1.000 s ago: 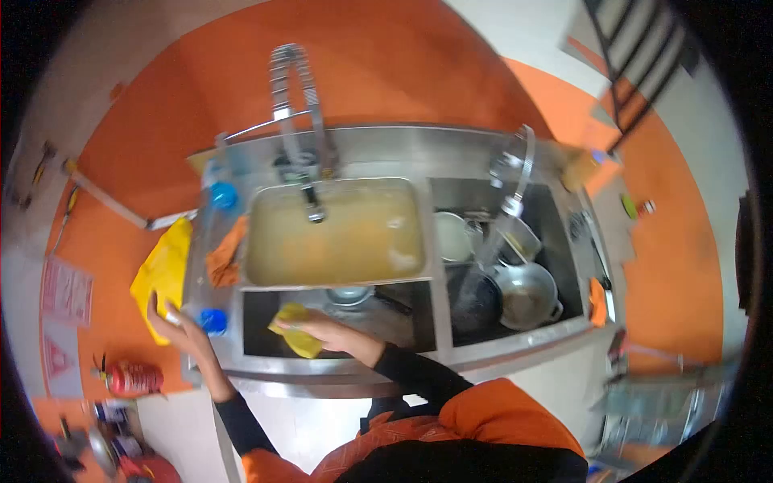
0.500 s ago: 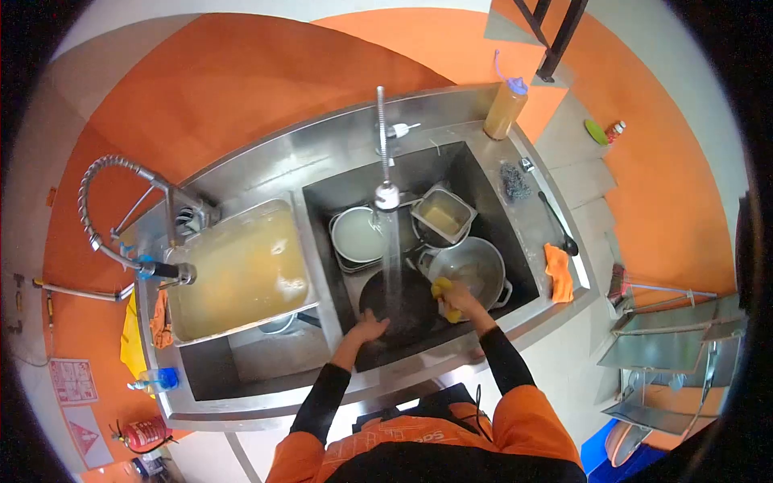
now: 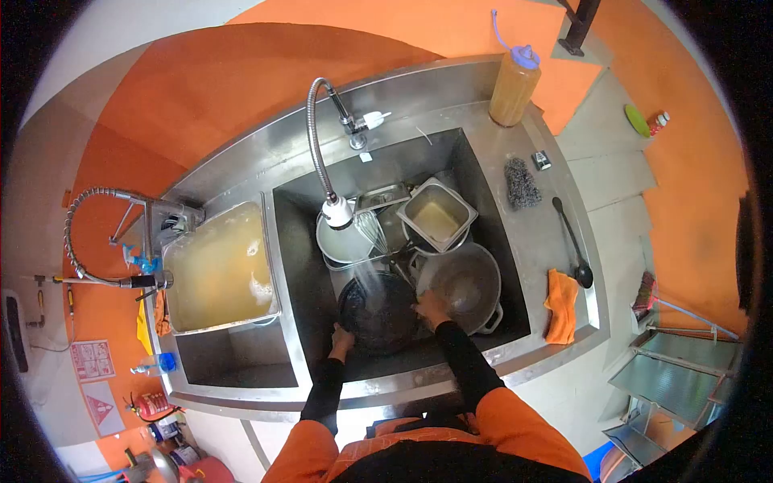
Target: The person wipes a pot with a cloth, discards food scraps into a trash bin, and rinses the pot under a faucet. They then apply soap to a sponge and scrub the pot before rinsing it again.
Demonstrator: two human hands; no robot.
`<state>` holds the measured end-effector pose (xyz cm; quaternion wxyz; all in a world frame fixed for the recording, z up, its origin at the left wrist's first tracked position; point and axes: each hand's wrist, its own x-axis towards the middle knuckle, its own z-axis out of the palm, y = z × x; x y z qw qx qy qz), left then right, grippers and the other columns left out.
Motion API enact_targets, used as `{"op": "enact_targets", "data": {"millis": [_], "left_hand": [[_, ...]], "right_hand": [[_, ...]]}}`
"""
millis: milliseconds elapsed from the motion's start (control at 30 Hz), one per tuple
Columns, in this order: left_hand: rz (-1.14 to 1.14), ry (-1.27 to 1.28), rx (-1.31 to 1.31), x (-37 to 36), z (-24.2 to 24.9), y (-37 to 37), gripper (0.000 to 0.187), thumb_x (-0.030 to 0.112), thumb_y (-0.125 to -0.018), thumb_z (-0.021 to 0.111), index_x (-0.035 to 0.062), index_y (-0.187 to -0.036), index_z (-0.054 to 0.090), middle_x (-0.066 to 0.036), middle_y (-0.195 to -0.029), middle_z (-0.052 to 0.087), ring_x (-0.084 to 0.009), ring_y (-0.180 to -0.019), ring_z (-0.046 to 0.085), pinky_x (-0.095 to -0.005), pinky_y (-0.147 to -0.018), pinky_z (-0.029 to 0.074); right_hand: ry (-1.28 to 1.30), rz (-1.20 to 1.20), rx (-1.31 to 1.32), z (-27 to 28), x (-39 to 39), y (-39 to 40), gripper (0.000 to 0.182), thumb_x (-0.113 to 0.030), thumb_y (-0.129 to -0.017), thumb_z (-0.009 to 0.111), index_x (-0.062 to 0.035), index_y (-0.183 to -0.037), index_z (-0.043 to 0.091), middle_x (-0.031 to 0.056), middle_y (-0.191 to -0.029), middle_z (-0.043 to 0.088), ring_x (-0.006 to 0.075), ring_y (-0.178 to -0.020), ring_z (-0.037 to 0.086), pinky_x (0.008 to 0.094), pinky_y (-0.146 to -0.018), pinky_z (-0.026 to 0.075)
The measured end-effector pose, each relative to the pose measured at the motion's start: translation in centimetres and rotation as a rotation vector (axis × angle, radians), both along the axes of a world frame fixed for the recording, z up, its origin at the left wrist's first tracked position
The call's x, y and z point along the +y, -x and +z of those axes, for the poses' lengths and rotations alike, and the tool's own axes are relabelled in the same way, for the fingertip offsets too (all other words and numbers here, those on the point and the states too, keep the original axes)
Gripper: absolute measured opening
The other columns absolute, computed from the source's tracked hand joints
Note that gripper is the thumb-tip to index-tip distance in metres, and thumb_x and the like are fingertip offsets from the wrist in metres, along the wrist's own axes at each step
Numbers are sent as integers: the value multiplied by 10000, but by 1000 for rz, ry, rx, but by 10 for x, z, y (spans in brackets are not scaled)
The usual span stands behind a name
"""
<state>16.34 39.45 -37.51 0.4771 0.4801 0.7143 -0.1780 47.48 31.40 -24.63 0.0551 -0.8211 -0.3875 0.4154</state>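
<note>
Under running water in the right basin lies a round black pan [image 3: 375, 322]. My left hand [image 3: 343, 340] grips its near left rim, fingers partly hidden by the edge. My right hand [image 3: 432, 309] closes on the pan's right side, beside a grey two-handled pot [image 3: 465, 282]. The flexible tap [image 3: 336, 212] pours onto the pan. Behind it are a white bowl [image 3: 342, 241], a wire whisk [image 3: 371, 232] and a square metal container [image 3: 437, 216] with cloudy liquid. No yellow sponge shows.
A large tray of cloudy yellowish water [image 3: 217, 270] sits over the left basin. On the right ledge are a steel scourer [image 3: 522, 183], a black ladle [image 3: 573, 245], an orange cloth [image 3: 562, 306] and a squeeze bottle [image 3: 515, 87]. A spring spray tap [image 3: 145, 280] stands at left.
My right hand held a yellow sponge over the pot; now the sponge is out of sight and the hand is at the pan's side. My left hand has closed on the rim. The tap head swung left.
</note>
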Motion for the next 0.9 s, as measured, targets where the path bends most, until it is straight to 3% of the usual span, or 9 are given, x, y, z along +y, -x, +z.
{"op": "enact_targets", "data": {"millis": [67,167,233,467,567,633,733,833,900], "left_hand": [[-216,-82,200,0,-1,-6,733,260,-753,542,20,-1308,128,-263,-1159,443,-380,-1047,463,-407,-855,404],[-103,-123,140,3,69,-22,711,213,-717,563,16,-1286,186,-265,-1132,462,-364,-1042,473,-410,-867,395],[-182,-162,172,5,123,-46,695,199,-706,566,7,-1275,215,-265,-1107,479,-349,-982,513,-406,-818,426],[-138,-101,-7,34,166,-59,589,133,-656,567,-26,-1184,361,-230,-895,584,-293,-614,614,-369,-533,498],[-418,-24,-61,48,163,-53,552,90,-649,544,-26,-1164,380,-199,-748,600,-267,-546,602,-327,-488,472],[-406,-141,-25,51,119,-30,473,92,-648,546,-23,-1095,444,-174,-677,588,-241,-489,574,-310,-438,436],[-219,-183,-1,59,96,-21,301,115,-642,560,-13,-914,546,-129,-580,557,-193,-402,509,-285,-357,361],[-200,19,9,87,117,-30,166,165,-680,514,12,-626,552,-82,-515,486,-134,-346,407,-275,-292,264],[-151,448,-302,110,124,-11,209,151,-729,413,30,-584,503,-62,-470,425,-123,-328,361,-270,-292,214]], "right_hand": [[-33,-55,46,-12,-4,-1,289,-251,-715,609,-12,-878,608,164,-870,581,326,-833,547,441,-703,444],[-316,265,-200,-35,-3,0,286,-218,-703,603,-7,-895,592,171,-911,568,334,-866,541,441,-710,450],[-167,-11,-15,13,5,-4,279,-204,-695,594,-16,-902,586,181,-932,565,337,-891,537,438,-724,449],[-268,-97,-18,10,16,-10,275,-198,-650,598,-38,-874,601,181,-954,564,341,-896,541,407,-750,449],[74,8,154,44,24,-16,531,-285,-689,624,-8,-1118,480,176,-1100,515,351,-982,502,406,-818,414],[-182,141,-31,3,9,-5,128,-181,-642,593,-55,-628,584,133,-728,565,331,-732,528,415,-652,432],[-647,222,-217,-39,-6,12,185,-160,-648,577,-43,-527,501,128,-622,497,307,-622,480,429,-579,389],[-87,541,132,-22,17,-4,176,-115,-674,530,-45,-530,457,141,-594,445,290,-591,461,420,-554,376],[-289,408,204,-45,8,3,207,-151,-710,510,-17,-555,481,146,-630,501,303,-590,491,425,-552,377]]}}
